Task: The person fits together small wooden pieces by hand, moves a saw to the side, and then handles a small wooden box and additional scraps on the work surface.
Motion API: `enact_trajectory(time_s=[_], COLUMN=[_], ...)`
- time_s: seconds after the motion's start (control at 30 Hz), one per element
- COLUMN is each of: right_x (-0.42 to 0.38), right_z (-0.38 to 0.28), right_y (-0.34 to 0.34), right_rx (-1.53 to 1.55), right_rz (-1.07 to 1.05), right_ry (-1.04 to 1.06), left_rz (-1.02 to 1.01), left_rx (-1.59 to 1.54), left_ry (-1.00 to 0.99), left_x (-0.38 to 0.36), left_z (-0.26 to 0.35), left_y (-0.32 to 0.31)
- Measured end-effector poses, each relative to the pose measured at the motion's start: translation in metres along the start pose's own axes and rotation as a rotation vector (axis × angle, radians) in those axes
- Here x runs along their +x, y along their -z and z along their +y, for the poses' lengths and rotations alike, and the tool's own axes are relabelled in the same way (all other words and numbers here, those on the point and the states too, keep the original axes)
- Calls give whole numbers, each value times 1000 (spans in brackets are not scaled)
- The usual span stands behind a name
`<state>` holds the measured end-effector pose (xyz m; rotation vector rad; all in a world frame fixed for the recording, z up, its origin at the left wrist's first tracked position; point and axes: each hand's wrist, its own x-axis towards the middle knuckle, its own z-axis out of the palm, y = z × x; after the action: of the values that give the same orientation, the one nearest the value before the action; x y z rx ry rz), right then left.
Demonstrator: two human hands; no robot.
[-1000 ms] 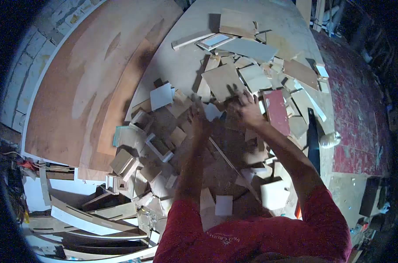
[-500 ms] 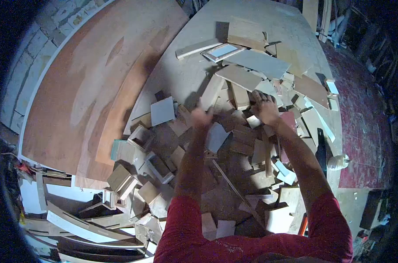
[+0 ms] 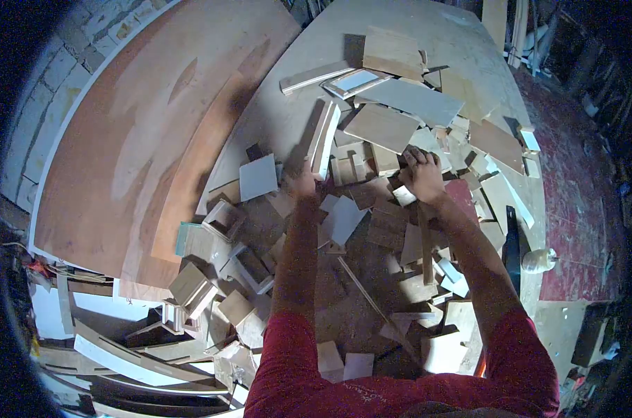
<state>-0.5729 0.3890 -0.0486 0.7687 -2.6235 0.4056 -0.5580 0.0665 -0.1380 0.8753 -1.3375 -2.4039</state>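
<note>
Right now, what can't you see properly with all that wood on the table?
All in the head view:
- Left hand: its fingers around the long wood piece are dim and blurred.
- Right hand: the hand itself hides what lies under its palm.
- Red shirt: its print is too small and blurred to read; the shirt also hides whatever is beneath it.

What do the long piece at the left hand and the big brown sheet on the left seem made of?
Long piece at the left hand: probably wood or board; straight edges, pale faces, painted or bare unclear.

Big brown sheet: likely plywood, seemingly unvarnished; broad flat face, blotchy, little shine.
</note>
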Motion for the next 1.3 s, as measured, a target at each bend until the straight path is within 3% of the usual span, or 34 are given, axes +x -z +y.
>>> enact_trajectory(time_s=[0.03,0.1,0.13,0.2,0.3,0.33,0.4,0.43,0.5,0.53,0.63,0.7,0.73,0.8,0.87,0.97,1.0,1.07,1.1,1.23,1.3], right_x=[0,0,0,1,2,1,1,1,2,2,1,1,1,1,1,2,1,1,1,0,0], right_z=[1,4,4,3,2,1,-1,-1,-1,-1,-1,-1,-2,-2,-4,-5,-4,-3,-4,-5,-3], right_y=[-2,-6,-6,-5,-3,-1,-1,-2,-2,-1,-1,0,0,1,3,6,5,3,5,6,6], right_rx=[-4,16,13,42,18,9,23,38,32,23,24,18,19,19,31,65,61,56,60,83,95], right_rz=[2,74,75,65,55,58,63,70,71,78,68,62,36,12,37,29,30,34,21,18,33], right_ry=[2,47,50,42,41,43,27,14,25,43,34,31,17,2,13,2,-5,11,3,-26,-22], left_rz=[-2,-114,-113,30,91,88,57,57,161,161,231,705,706,45,-20,-43,-53,225,314,245,217], left_rx=[-4,530,526,1113,1030,1030,273,278,105,108,330,1269,1268,1367,1378,1563,1564,1719,1720,1731,1773], left_ry=[-1,-727,-729,-942,-829,-826,-333,-327,-555,-551,-558,-913,-914,-1105,-1055,-468,-470,-679,-660,-503,-519], left_x=[18,49,30,-47,-72,-48,19,1,-29,-26,-35,-74,-71,-62,-44,-20,-25,-41,-38,-30,-37], left_z=[-13,-35,-21,32,46,35,6,15,28,23,23,36,36,36,22,10,9,9,5,18,24], left_y=[6,15,3,-33,-47,-37,-5,-15,-33,-33,-46,-77,-78,-80,-91,-109,-117,-137,-145,-155,-153])
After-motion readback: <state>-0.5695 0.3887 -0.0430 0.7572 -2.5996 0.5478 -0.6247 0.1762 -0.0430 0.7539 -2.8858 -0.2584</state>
